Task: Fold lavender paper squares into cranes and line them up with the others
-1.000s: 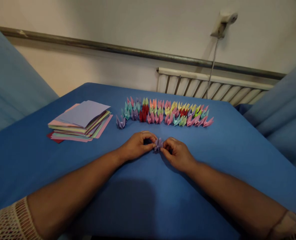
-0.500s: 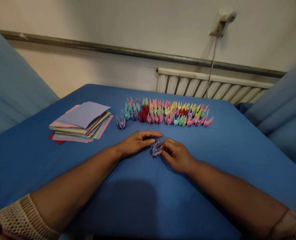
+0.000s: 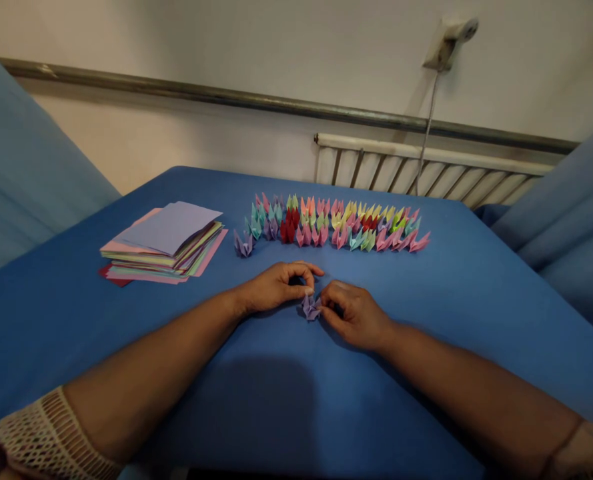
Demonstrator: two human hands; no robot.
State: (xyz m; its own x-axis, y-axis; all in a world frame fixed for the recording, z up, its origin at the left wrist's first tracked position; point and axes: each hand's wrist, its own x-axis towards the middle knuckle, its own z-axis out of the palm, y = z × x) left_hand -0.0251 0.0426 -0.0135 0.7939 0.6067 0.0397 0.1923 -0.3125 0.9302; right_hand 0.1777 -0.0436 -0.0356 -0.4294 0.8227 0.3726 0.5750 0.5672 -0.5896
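Note:
A small purple paper crane (image 3: 310, 308) lies on the blue table (image 3: 426, 313) between my two hands. My right hand (image 3: 357, 315) pinches its right side with thumb and forefinger. My left hand (image 3: 275, 287) rests on the cloth with its fingers curled; thumb and forefinger meet at the crane's upper left edge. Both forearms lie on the table.
Rows of several coloured paper cranes (image 3: 336, 225) stand behind my hands, with one purple crane (image 3: 243, 244) at their left end. A stack of coloured paper sheets (image 3: 163, 241) lies at the left. Behind the table are a wall rail and a radiator (image 3: 426, 170).
My left hand stretched its fingers out off the crane, then curled them back onto it. The crane has come slightly down and towards me in my right hand.

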